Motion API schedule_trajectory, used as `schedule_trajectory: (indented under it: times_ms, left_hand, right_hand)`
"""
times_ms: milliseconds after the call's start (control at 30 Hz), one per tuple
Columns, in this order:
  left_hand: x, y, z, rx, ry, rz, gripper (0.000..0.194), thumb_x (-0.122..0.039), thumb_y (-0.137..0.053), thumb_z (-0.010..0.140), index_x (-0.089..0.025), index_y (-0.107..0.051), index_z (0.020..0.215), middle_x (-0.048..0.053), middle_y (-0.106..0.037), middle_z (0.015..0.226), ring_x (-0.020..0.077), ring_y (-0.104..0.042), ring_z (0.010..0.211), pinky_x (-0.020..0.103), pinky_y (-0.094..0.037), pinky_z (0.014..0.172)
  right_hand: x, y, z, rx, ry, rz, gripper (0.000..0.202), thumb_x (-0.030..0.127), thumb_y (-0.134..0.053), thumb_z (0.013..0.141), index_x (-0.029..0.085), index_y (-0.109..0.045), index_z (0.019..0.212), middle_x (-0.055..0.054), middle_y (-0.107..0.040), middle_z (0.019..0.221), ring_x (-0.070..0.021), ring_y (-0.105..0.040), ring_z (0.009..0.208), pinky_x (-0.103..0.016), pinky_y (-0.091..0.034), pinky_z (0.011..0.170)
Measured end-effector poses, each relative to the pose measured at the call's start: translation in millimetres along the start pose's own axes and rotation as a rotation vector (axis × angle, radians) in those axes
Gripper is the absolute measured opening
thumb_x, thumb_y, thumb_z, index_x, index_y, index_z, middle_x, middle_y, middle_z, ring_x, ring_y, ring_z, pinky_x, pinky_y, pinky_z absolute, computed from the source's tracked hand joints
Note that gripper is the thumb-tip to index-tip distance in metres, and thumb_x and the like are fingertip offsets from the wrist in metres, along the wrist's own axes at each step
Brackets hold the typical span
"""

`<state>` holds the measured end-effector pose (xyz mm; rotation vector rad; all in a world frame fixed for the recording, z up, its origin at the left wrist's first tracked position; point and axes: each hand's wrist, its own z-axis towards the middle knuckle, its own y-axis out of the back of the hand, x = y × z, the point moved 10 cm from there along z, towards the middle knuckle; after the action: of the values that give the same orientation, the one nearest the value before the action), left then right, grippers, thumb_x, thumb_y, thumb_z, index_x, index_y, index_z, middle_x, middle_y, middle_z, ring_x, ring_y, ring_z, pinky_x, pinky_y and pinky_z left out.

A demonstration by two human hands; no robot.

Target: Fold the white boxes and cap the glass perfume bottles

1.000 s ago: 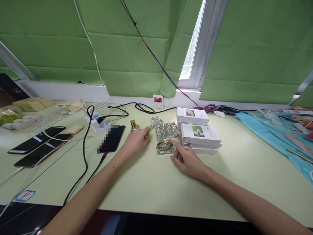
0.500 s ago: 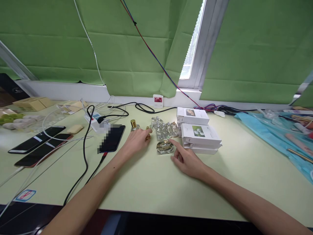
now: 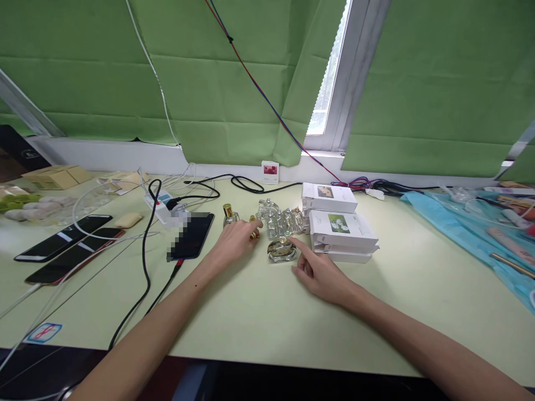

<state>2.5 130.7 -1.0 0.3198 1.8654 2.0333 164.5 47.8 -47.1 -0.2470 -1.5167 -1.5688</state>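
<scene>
My left hand [image 3: 239,239] is closed around a small gold-coloured bottle [image 3: 254,235], most of it hidden by the fingers. Just behind that hand stands a clear perfume bottle with a gold cap [image 3: 227,210]. My right hand [image 3: 320,275] has its index finger stretched out, the tip at the neck of a low, wide glass perfume bottle [image 3: 281,252]; its other fingers are curled with nothing visible in them. Several clear glass perfume bottles [image 3: 284,221] stand close together behind the wide one.
White boxes with flower pictures [image 3: 346,229] are stacked right of the bottles. A black phone [image 3: 195,236] and more phones [image 3: 73,259] lie at left among cables [image 3: 147,250]. Against the wall stands a small picture box [image 3: 270,172]. A blue sheet [image 3: 468,234] holds odds and ends at right.
My left hand's fingertips have shifted very slightly to the right with the small gold-coloured bottle. My right hand and the other bottles stay practically where they were.
</scene>
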Motion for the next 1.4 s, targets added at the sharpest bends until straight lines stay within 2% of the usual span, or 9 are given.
schedule_trajectory:
  times_ms: [467, 700, 1000, 1267, 1400]
  left_hand:
    - [-13.8, -3.3, -2.2, -0.015, -0.082, -0.187, 0.021, -0.018, -0.054, 0.087, -0.022, -0.073, 0.096, 0.007, -0.079, 0.101, 0.0269, -0.072, 0.087, 0.035, -0.052, 0.077]
    - [-12.8, -5.9, -2.4, 0.009, -0.100, -0.219, 0.018, -0.015, -0.056, 0.084, -0.022, -0.071, 0.090, 0.005, -0.077, 0.094, 0.0254, -0.070, 0.086, 0.033, -0.049, 0.073]
    - [-14.2, -11.9, -3.0, 0.024, -0.114, -0.209, 0.020, -0.013, -0.051, 0.084, -0.020, -0.069, 0.077, 0.007, -0.071, 0.079, 0.0224, -0.065, 0.074, 0.031, -0.042, 0.065]
    - [-20.4, -13.3, -5.6, 0.008, -0.174, -0.189, 0.024, -0.013, -0.046, 0.090, -0.020, -0.066, 0.079, 0.008, -0.068, 0.080, 0.0224, -0.063, 0.074, 0.031, -0.039, 0.063]
    - [-21.6, -4.0, -3.4, -0.035, -0.172, -0.240, 0.026, -0.018, -0.044, 0.095, -0.019, -0.068, 0.088, 0.009, -0.068, 0.091, 0.0232, -0.064, 0.083, 0.033, -0.045, 0.073]
  right_hand:
    - [-0.5, 0.3, -0.5, 0.004, 0.004, 0.004, 0.069, 0.019, -0.053, 0.097, 0.026, -0.027, 0.160, 0.002, -0.065, 0.083, -0.0133, -0.056, 0.065, -0.026, -0.045, 0.067]
    - [1.1, 0.0, -0.8, 0.001, 0.012, -0.002, 0.069, 0.018, -0.054, 0.097, 0.025, -0.027, 0.160, 0.002, -0.066, 0.083, -0.0135, -0.056, 0.065, -0.026, -0.046, 0.067]
    - [0.3, 0.6, -0.2, -0.008, 0.018, -0.010, 0.069, 0.018, -0.054, 0.096, 0.026, -0.028, 0.160, 0.002, -0.066, 0.082, -0.0134, -0.056, 0.065, -0.026, -0.045, 0.066]
    - [1.6, 0.2, 0.0, -0.001, 0.007, -0.004, 0.069, 0.018, -0.054, 0.096, 0.024, -0.028, 0.160, 0.001, -0.067, 0.083, -0.0137, -0.057, 0.064, -0.026, -0.046, 0.067]
    - [1.8, 0.3, -0.3, 0.000, 0.012, -0.003, 0.069, 0.018, -0.054, 0.096, 0.025, -0.028, 0.160, 0.001, -0.066, 0.083, -0.0138, -0.057, 0.065, -0.026, -0.046, 0.068]
